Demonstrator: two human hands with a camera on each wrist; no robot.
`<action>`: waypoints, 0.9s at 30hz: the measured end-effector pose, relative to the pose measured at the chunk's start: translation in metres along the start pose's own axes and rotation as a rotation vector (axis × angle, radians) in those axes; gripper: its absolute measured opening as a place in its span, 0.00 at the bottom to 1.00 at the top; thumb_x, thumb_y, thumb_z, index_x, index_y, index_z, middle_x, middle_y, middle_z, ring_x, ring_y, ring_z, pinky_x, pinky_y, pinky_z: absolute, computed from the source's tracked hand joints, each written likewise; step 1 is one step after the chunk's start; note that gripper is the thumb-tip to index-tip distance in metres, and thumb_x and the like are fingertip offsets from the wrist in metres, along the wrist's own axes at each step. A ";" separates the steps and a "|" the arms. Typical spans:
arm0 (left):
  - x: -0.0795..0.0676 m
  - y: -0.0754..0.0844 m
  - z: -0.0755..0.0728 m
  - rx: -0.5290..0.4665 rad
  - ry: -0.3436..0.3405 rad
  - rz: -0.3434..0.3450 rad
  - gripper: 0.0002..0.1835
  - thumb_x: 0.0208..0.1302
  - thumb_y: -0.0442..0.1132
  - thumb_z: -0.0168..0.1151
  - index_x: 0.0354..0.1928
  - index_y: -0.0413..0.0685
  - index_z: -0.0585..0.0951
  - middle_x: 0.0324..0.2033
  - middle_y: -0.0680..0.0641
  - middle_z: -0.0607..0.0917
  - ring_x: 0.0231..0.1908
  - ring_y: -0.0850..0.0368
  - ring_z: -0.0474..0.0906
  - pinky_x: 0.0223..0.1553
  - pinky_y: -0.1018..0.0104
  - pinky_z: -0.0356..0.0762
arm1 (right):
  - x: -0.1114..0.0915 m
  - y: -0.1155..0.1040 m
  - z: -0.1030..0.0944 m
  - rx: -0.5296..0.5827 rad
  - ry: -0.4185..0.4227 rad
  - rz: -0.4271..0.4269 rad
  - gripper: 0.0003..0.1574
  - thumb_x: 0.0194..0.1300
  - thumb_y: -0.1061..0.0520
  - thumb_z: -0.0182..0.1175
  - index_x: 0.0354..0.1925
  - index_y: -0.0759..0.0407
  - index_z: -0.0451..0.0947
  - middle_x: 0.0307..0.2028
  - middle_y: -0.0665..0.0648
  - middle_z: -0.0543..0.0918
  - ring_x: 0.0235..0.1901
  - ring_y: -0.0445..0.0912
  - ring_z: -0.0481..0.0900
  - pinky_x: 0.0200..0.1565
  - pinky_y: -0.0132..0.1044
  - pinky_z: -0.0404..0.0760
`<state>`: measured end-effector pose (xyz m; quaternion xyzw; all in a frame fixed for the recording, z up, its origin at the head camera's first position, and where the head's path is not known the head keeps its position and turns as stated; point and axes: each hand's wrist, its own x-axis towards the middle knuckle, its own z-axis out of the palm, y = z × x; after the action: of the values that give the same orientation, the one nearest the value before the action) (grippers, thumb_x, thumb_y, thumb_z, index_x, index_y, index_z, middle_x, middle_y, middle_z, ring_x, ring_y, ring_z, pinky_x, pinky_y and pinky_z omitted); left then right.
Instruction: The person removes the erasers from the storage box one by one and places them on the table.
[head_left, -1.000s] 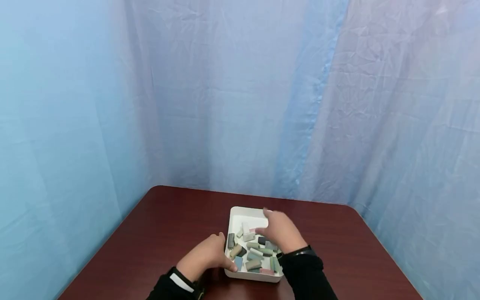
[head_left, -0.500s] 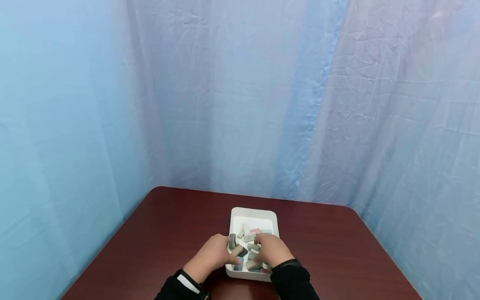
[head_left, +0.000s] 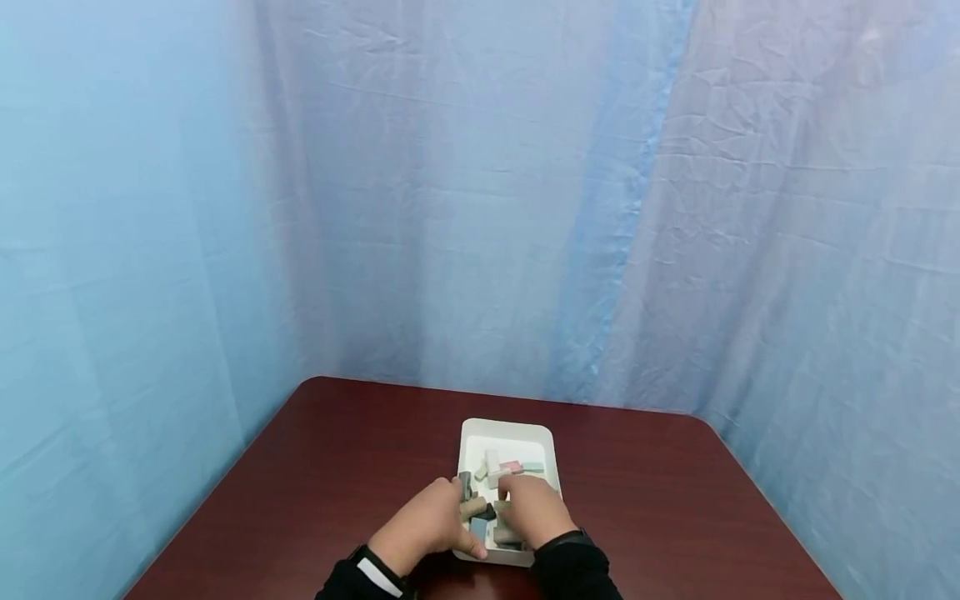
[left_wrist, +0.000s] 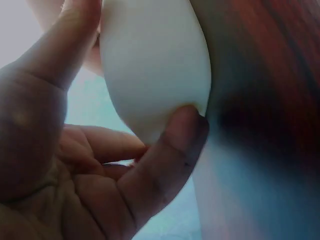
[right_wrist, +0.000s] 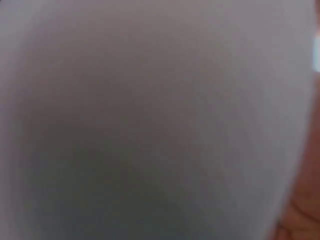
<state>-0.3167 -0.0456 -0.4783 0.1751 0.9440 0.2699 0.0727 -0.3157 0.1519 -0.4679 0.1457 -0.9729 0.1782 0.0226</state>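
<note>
A white rectangular tray (head_left: 508,430) sits on the table in the head view, with several small rectangular blocks in muted colours inside. My left hand (head_left: 429,521) grips its near-left side, the thumb over the rim. In the left wrist view that hand (left_wrist: 107,185) pinches the white wall of the tray (left_wrist: 155,60) between thumb and fingers. My right hand (head_left: 534,510) is down in the tray over the near-right blocks, fingers bent; its fingertips are hidden. A tan block (head_left: 473,507) and a blue-grey block (head_left: 478,527) lie between the hands. The tray's wall (right_wrist: 160,100) blurs across the right wrist view.
A dark red-brown table (head_left: 375,433) with rounded far corners carries the tray. Light blue curtains (head_left: 480,208) hang behind it and at both sides. White, pink (head_left: 511,467) and pale green blocks (head_left: 533,467) lie further back in the tray.
My right hand has come from above the tray's right side, moving left and towards me, down among the blocks. My left hand has stayed at the tray's left side, shifting slightly right.
</note>
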 end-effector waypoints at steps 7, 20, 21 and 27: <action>-0.003 0.007 -0.001 0.012 0.017 -0.014 0.50 0.40 0.59 0.90 0.59 0.33 0.81 0.54 0.34 0.85 0.50 0.41 0.84 0.51 0.47 0.84 | 0.002 -0.003 -0.006 0.024 -0.040 -0.011 0.08 0.68 0.66 0.66 0.41 0.55 0.85 0.36 0.53 0.87 0.29 0.44 0.77 0.33 0.40 0.72; -0.005 0.010 -0.012 -0.025 -0.013 -0.050 0.61 0.44 0.59 0.89 0.73 0.28 0.72 0.68 0.28 0.78 0.65 0.34 0.79 0.62 0.41 0.80 | -0.002 0.019 -0.056 0.127 0.117 0.032 0.12 0.72 0.65 0.64 0.50 0.58 0.89 0.46 0.58 0.89 0.42 0.51 0.86 0.43 0.48 0.84; -0.004 0.010 -0.013 -0.030 -0.016 -0.059 0.61 0.44 0.59 0.88 0.73 0.28 0.71 0.68 0.28 0.77 0.66 0.34 0.78 0.63 0.41 0.80 | -0.003 0.027 -0.063 0.135 0.133 0.068 0.12 0.73 0.65 0.63 0.51 0.58 0.89 0.46 0.58 0.89 0.41 0.50 0.85 0.43 0.48 0.84; -0.002 0.010 -0.009 -0.039 -0.033 -0.089 0.62 0.43 0.59 0.89 0.73 0.28 0.71 0.70 0.29 0.77 0.69 0.35 0.77 0.66 0.40 0.78 | -0.010 0.082 -0.078 0.111 0.092 0.219 0.08 0.75 0.67 0.59 0.37 0.60 0.82 0.31 0.53 0.80 0.29 0.46 0.74 0.34 0.43 0.75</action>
<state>-0.3141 -0.0433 -0.4650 0.1360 0.9441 0.2819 0.1035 -0.3303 0.2558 -0.4237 0.0315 -0.9696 0.2395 0.0395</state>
